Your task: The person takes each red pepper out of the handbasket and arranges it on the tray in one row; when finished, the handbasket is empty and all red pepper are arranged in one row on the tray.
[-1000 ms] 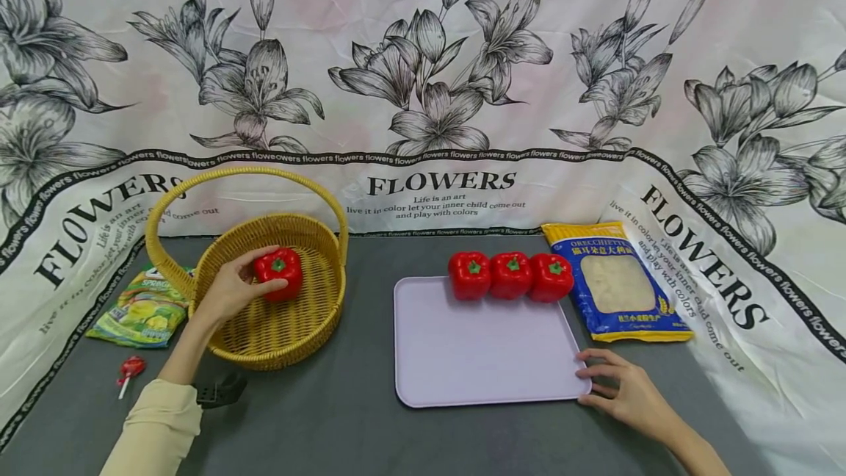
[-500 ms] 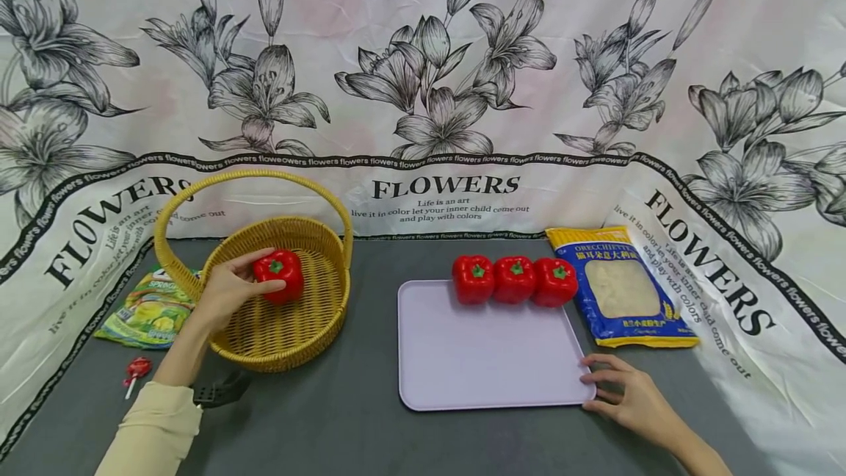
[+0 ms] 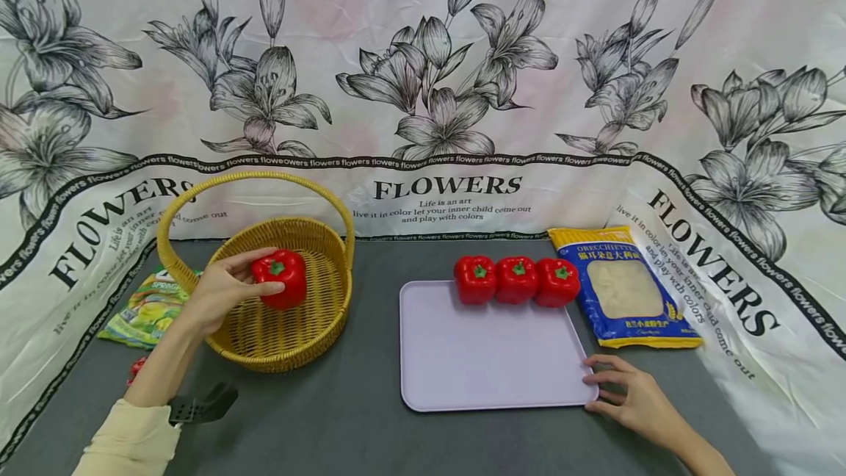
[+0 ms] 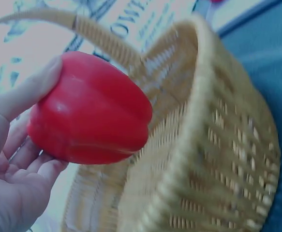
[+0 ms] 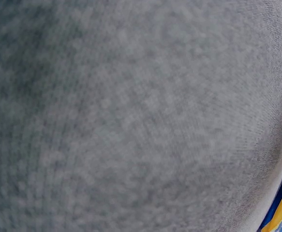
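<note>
My left hand (image 3: 221,289) grips a red bell pepper (image 3: 288,286), fingers on the far side and thumb on the near side. In the head view the pepper overlaps the inside of a yellow wicker basket (image 3: 324,340) with a tall handle; in the left wrist view the pepper (image 4: 95,111) is up near the basket's rim (image 4: 203,77). At the lilac tray (image 3: 489,358), my right hand (image 3: 631,397) touches the right edge by the near corner with its fingertips. Three more red bell peppers (image 3: 516,280) stand in a row along the tray's far edge.
A blue and yellow pasta bag (image 3: 624,289) lies right of the tray. Left of the basket is a green snack bag (image 3: 148,311), partly covered by the basket. A red lollipop (image 3: 135,369) shows beside my left forearm, mostly hidden. Flowered cloth (image 3: 436,94) hangs behind the table.
My left hand and the bell pepper have risen slightly, and my left forearm now covers most of the lollipop. My right hand stays at the tray's edge. The head view has shifted a little.
</note>
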Motion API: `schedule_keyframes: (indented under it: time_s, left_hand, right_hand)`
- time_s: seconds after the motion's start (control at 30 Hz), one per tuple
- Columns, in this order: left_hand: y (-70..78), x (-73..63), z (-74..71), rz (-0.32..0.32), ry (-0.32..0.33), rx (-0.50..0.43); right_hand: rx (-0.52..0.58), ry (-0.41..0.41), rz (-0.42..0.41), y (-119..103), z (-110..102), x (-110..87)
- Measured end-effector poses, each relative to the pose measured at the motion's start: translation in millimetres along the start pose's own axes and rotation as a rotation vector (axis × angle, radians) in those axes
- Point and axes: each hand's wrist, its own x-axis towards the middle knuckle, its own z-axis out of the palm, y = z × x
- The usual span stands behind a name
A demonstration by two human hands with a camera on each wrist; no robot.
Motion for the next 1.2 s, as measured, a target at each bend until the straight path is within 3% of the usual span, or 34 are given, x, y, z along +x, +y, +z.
schedule_keyframes:
  time_s: [0.3,0.5,0.7,0.9,1.07,1.2]
  left_hand:
    - [31.9,-12.7,28.4,0.051,-0.067,-0.048]
    - [46.9,-9.0,56.3,0.1,-0.146,-0.061]
    - [49.7,9.2,95.8,0.085,-0.232,-0.083]
    - [35.0,39.3,142.6,0.105,-0.31,-0.111]
    - [22.1,65.0,174.6,0.101,-0.293,-0.144]
    - [12.6,76.3,190.7,0.07,-0.237,-0.149]
  right_hand:
    - [0.002,-0.001,0.006,-0.1,-0.1,0.0]
    - [0.004,-0.003,-0.005,0.0,-0.9,2.9]
    - [-0.002,-0.011,-0.002,-0.9,-0.3,6.4]
    - [-0.001,-0.018,0.013,-1.0,-0.5,2.9]
    - [0.004,-0.006,0.007,0.8,-0.8,0.1]
    - [0.024,0.01,-0.018,2.2,1.0,-1.1]
